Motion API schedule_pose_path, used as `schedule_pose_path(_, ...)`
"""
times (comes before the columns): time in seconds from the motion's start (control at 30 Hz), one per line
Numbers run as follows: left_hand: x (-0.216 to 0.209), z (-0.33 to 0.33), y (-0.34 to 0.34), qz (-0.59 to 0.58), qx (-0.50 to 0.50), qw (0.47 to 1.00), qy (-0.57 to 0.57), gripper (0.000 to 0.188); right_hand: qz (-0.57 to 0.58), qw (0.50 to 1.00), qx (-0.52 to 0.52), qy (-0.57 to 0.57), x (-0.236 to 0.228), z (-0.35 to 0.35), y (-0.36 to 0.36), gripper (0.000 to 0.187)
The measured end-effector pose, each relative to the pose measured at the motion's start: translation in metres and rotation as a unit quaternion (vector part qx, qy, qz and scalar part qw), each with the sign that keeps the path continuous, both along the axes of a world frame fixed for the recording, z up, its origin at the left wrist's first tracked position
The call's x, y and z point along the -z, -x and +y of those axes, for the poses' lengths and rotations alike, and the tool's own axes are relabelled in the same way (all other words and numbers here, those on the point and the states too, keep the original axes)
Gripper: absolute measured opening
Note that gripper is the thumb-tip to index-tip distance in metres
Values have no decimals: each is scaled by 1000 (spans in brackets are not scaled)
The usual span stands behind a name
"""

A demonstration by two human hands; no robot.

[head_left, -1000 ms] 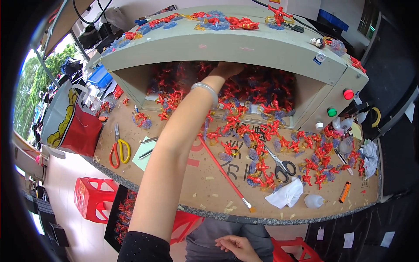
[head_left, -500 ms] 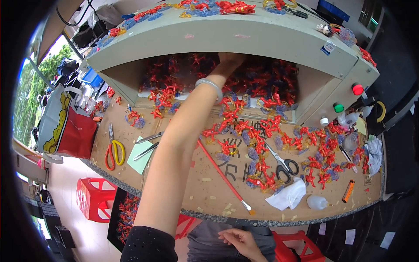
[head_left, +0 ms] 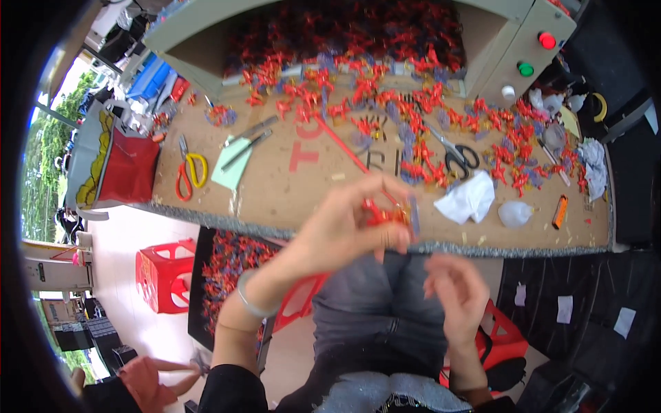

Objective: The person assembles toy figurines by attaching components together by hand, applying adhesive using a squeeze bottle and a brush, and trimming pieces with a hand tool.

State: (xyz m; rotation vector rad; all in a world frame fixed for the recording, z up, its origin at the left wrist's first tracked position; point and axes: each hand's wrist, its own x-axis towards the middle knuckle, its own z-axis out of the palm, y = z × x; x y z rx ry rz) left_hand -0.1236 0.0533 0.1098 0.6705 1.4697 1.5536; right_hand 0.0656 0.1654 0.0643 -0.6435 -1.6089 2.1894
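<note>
Loads of red figurines (head_left: 425, 100) litter this brown bench top (head_left: 268, 168) by the grey metal cabinet (head_left: 509, 65). From where I'm standing, the left hand (head_left: 337, 227) is angled inward, thumb and fingers pinching a glossy figurine (head_left: 376, 212) with translucent bluish plastic; the right hand (head_left: 458, 286) hovers nearby, loosely curled, gripping nothing.

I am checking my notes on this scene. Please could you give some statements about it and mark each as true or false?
1. The left hand holds a red figure. True.
2. The right hand holds the black-handled scissors. False: they lie on the tabletop.
3. The green button is below the red button. True.
4. The orange object is left of the white bottle. False: it is to its right.
</note>
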Motion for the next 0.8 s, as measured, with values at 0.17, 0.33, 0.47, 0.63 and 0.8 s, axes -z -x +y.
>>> schedule_pose_path(0.17, 47, -45, -69, -55, -36, 998, 8, 34, 43, 989, -127, -66, 9, 4, 14, 28)
schedule_pose_path(0.33, 76, -61, -91, -127, -139, 981, -43, 30, 24, 983, -160, 87, 31, -7, 3, 33)
schedule_pose_path(0.47, 80, -63, -99, -124, -141, 980, -70, 27, 38, 979, -137, 145, 38, -19, -3, 36)
schedule_pose_path(0.63, 92, -61, -101, -124, -170, 976, -50, 17, 25, 979, -105, 174, 44, -28, -11, 33)
schedule_pose_path(0.8, 89, -48, -110, -109, -181, 974, -83, 15, 7, 983, -52, 175, 45, -39, -14, 32)
